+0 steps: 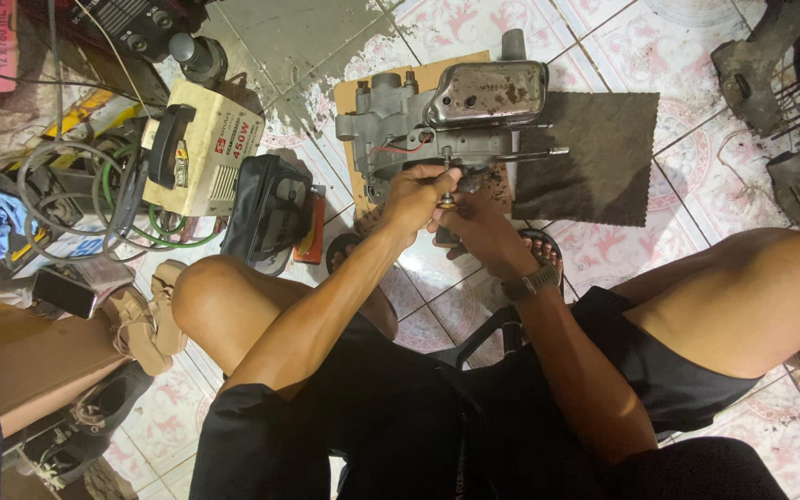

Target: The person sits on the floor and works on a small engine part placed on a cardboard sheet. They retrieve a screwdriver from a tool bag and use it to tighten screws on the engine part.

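A grey metal engine block (pixel 391 125) with a shiny, rust-spotted metal cover (pixel 488 93) stands on a piece of cardboard (pixel 354 93) on the tiled floor. A thin rod (pixel 534 153) sticks out to its right. My left hand (pixel 416 196) and my right hand (pixel 474 222) meet just below the engine, fingers closed around a small metal part (pixel 446 197) between them. What the part is I cannot tell. A watch sits on my right wrist (pixel 531 281). My bare knees frame both arms.
A cream welding machine (pixel 206 148) with coiled cables (pixel 94 199) stands at the left, a black pouch (pixel 270 208) beside it. A dark cloth (pixel 594 153) lies right of the engine. Sandals (pixel 145 319) and a cardboard box (pixel 20 356) are at lower left; metal parts (pixel 789 102) lie at the right.
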